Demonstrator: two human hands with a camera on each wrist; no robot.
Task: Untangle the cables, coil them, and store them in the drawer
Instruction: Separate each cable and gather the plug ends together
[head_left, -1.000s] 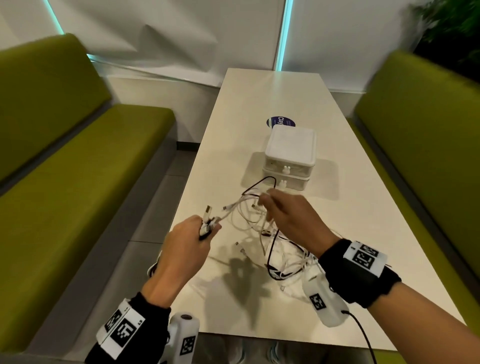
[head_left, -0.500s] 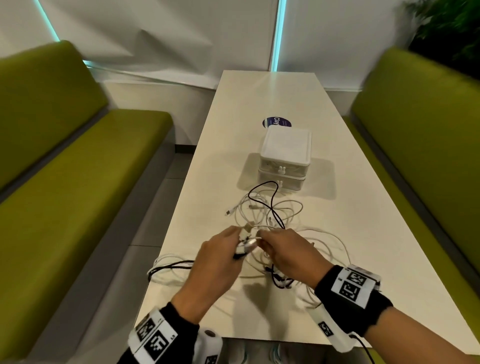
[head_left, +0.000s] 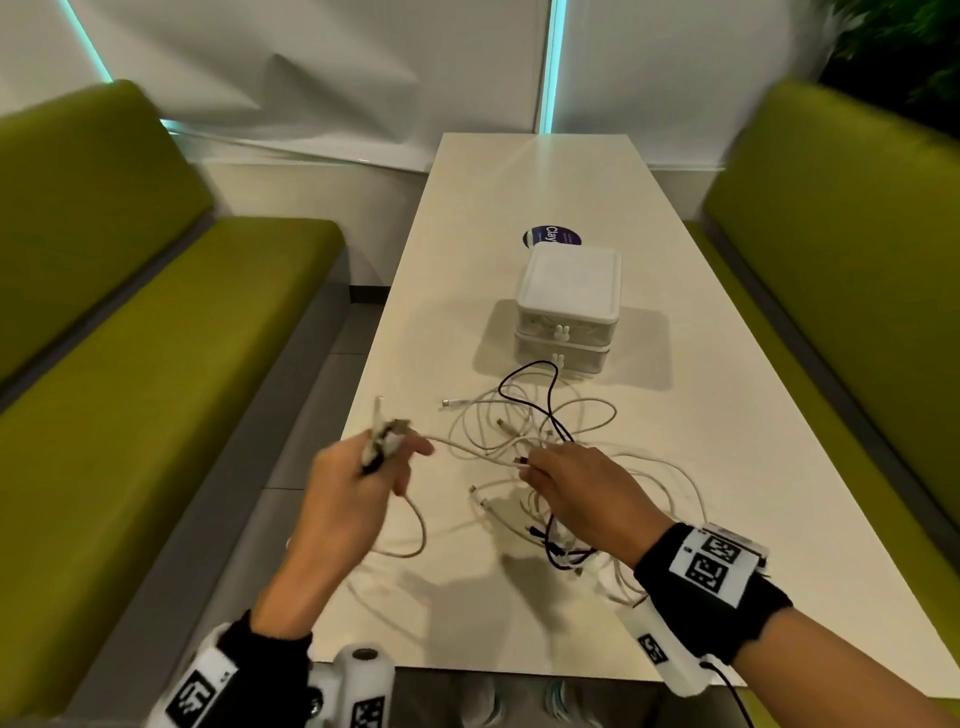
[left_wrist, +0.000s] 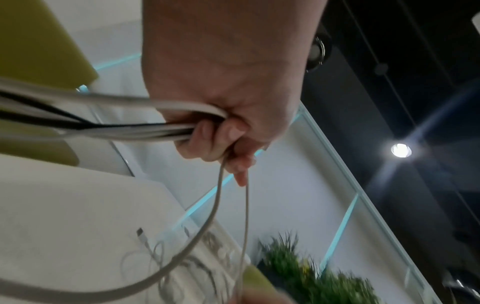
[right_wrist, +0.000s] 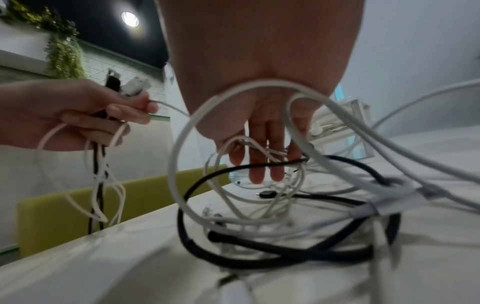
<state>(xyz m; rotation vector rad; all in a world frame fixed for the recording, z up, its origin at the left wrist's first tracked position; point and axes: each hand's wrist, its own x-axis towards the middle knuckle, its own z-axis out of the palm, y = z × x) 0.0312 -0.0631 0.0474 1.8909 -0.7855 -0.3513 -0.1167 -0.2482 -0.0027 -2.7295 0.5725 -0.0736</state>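
A tangle of white and black cables lies on the white table, in front of a small white two-drawer box whose drawers are closed. My left hand is raised at the table's left edge. It grips a bundle of cable ends, with white and black cords trailing from the fist. My right hand is on the near part of the tangle, thumb and fingers pinching a white cable. A white cord runs between the two hands.
Green benches flank the table, with a floor gap on the left. A dark round sticker lies behind the box. Loose loops spread right of my right hand and hang over the table's near left edge.
Half a second ago both hands met over the tangle. My left hand has since pulled away to the left with the cable ends, stretching a white cord; my right hand stays at the tangle.
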